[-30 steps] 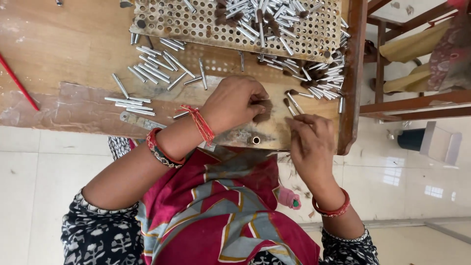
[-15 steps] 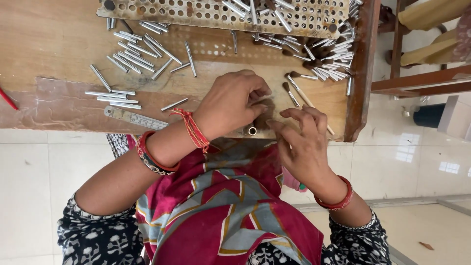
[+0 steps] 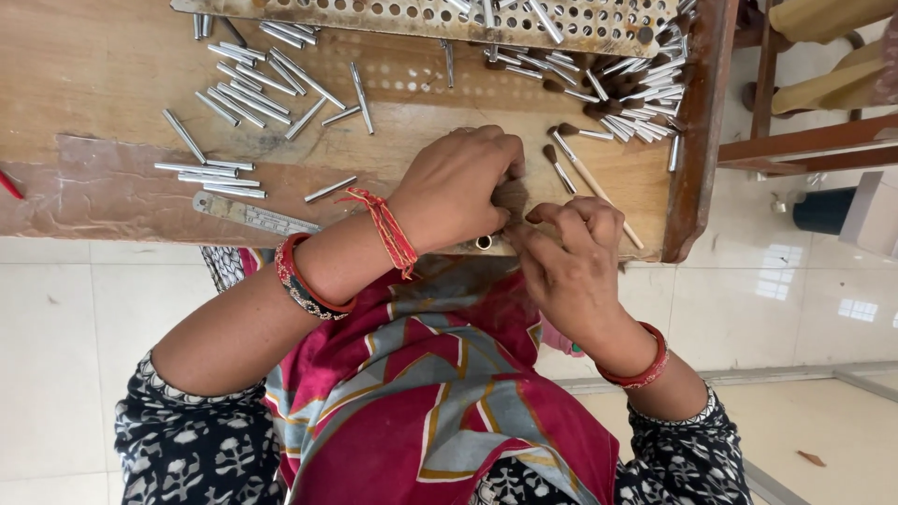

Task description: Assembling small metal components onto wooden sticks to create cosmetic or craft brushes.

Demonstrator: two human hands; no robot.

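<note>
On perforated tray (image 3: 393,13), metal tubes (image 3: 524,11)

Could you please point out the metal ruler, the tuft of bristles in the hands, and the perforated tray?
metal ruler (image 3: 251,214), head view, mid-blade.
tuft of bristles (image 3: 512,196), head view, exposed hairs.
perforated tray (image 3: 393,13), head view, near rim.
</note>
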